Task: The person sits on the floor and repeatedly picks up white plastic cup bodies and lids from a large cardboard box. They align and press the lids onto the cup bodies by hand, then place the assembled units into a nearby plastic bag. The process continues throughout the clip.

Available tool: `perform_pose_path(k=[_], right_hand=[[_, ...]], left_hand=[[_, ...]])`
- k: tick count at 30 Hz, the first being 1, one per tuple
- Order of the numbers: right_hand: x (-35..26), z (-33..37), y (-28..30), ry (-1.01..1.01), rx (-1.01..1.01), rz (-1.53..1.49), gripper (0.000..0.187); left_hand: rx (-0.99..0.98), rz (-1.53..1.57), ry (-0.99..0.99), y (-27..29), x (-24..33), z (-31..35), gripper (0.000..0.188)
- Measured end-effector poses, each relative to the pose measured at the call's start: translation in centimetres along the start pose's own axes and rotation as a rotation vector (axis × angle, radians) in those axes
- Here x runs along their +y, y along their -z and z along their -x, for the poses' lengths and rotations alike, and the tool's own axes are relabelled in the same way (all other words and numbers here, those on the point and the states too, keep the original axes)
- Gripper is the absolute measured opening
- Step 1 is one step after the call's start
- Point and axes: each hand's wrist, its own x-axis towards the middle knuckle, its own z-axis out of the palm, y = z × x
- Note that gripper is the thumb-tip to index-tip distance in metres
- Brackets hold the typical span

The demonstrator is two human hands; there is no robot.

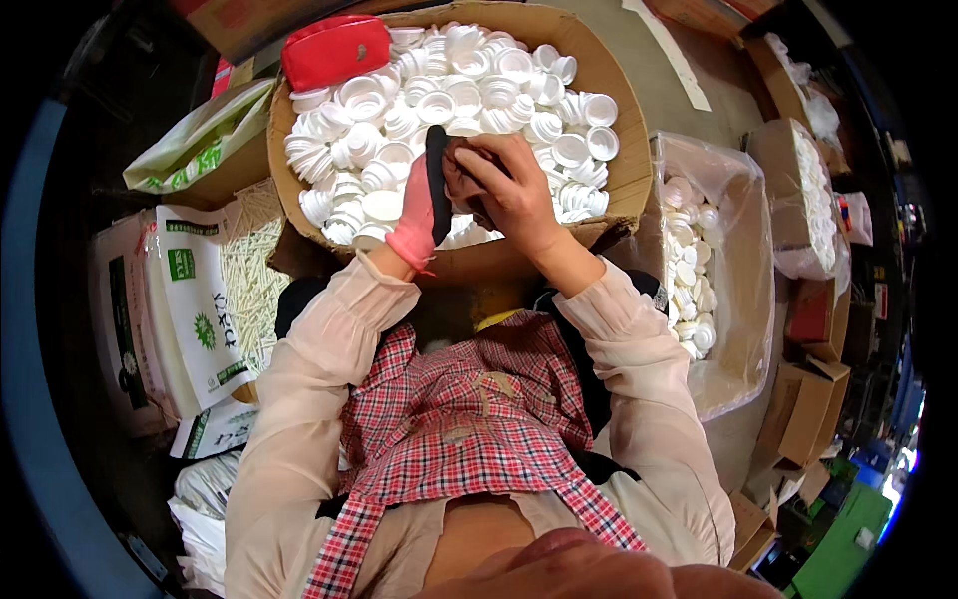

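Note:
My left hand [419, 205] wears a pink work glove with a black and dark brown palm side and a loose pink cuff at the wrist. My bare right hand [517, 190] is closed over the dark finger part of that glove [465, 180]. The left fingers are mostly covered, so their pose is hidden. Both hands meet above a big cardboard box [617, 90] heaped with white round plastic caps [439, 85]. Whether a small item sits between the hands cannot be seen.
On the box's far left corner lies a red zip pouch [334, 52]. White sticks [254, 250] fill a container at left, beside printed sacks [195, 290]. To the right stands a plastic-lined box [733, 270] with off-white round pieces [689, 270]. Beyond it are more cartons [798, 409].

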Motion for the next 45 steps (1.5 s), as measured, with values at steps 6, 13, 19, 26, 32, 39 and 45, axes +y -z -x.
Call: perform_pose_path(k=[6, 13, 19, 26, 32, 39, 45], right_hand=[[0.8, 1.3, -2.6, -0.695, 0.091, -0.304, 0.021], [1.7, 2.4, -3.8, -0.606, -0.732, -0.569, 0.031], [16.4, 4.1, -2.4, -0.675, -0.501, 0.32, 0.026], [26.1, 11.9, 1.5, -0.431, -0.625, 0.92, 0.008], [21.2, 6.6, 0.7, -0.307, -0.311, 0.649, 0.011], [7.8, -0.5, 1.0, -0.96, -0.132, -1.126, 0.021], [3.7, -0.3, 1.3, -1.175, 0.163, -1.017, 0.016]], left_hand=[[0.204, 0.044, -0.167, -0.2, 3.0, -0.1, 0.028], [0.313, 0.4, -0.102, 4.8, 0.8, -2.2, 0.048], [0.055, 1.66, 0.291, 7.6, 0.1, -3.3, 0.076], [-0.11, 1.645, 0.274, 8.1, 0.8, -3.4, 0.089], [-0.085, 1.161, 0.216, 7.5, 0.7, -3.0, 0.079], [-0.07, 1.474, 0.261, 5.7, 0.0, -2.6, 0.058], [-0.186, 1.691, 0.332, 6.0, 1.5, -1.8, 0.061]])
